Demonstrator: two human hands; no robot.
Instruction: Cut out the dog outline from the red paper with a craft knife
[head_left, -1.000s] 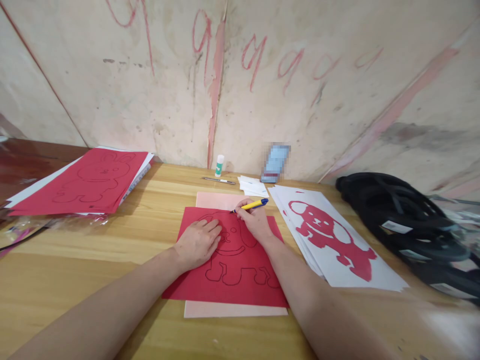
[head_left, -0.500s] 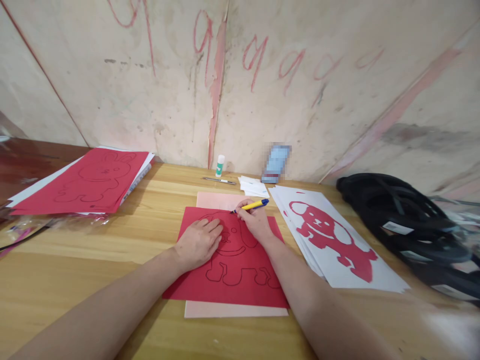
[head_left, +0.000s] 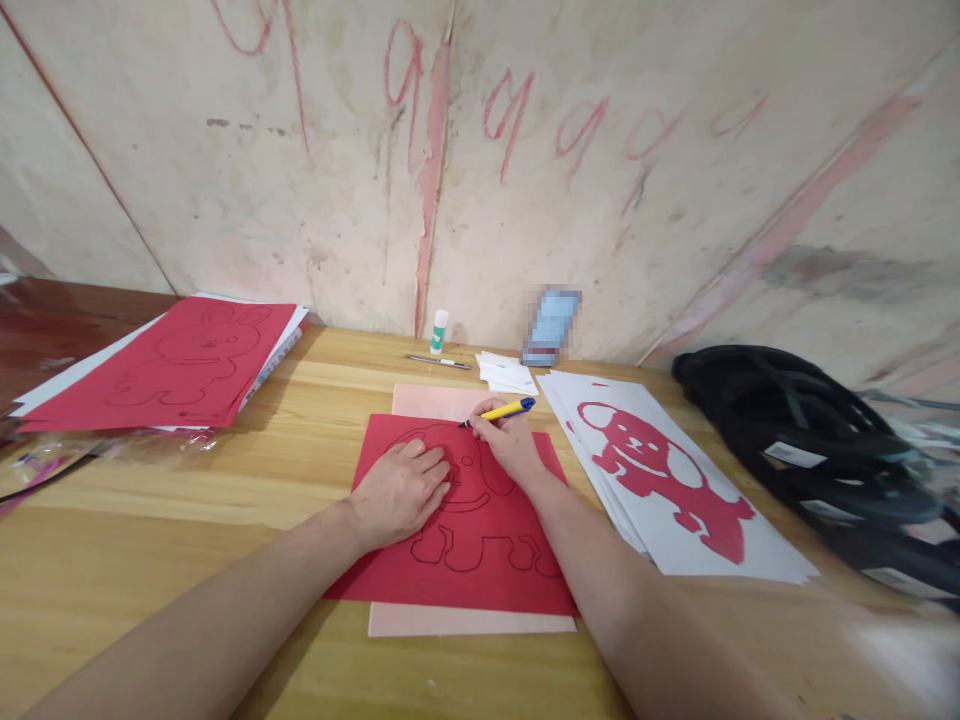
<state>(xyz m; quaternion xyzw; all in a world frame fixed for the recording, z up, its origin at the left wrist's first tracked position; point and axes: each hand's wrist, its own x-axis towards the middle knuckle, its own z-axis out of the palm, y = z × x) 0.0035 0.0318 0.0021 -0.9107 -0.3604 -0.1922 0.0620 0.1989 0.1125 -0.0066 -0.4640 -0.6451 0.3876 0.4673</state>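
Observation:
A red sheet (head_left: 480, 590) with a black outline of a dog lies in front of me, over a pale pink sheet or board (head_left: 472, 622) that shows above and below it. My left hand (head_left: 401, 495) rests flat on its left part, fingers stretched and covering some of the dog's face. In my right hand (head_left: 506, 440) is a slim yellow pen-shaped tool (head_left: 501, 412) with a blue end, pinched at a slant. Its dark tip meets the sheet near the top of the dog's head; the tip's kind is too small to tell.
Right of the red sheet lie white sheets (head_left: 686, 550) bearing a red cut-out dog. A black bag-like item (head_left: 750, 430) sits farther right. At the back are a glue stick (head_left: 439, 332), a thin silver pen-like tool (head_left: 439, 361), white slips (head_left: 506, 373) and a blurred phone (head_left: 553, 327). Red rabbit sheets (head_left: 169, 370) lie left.
My left hand has slid very slightly right over the dog's face. The right hand and the yellow tool have shifted a hair to the left, tip still at the head outline.

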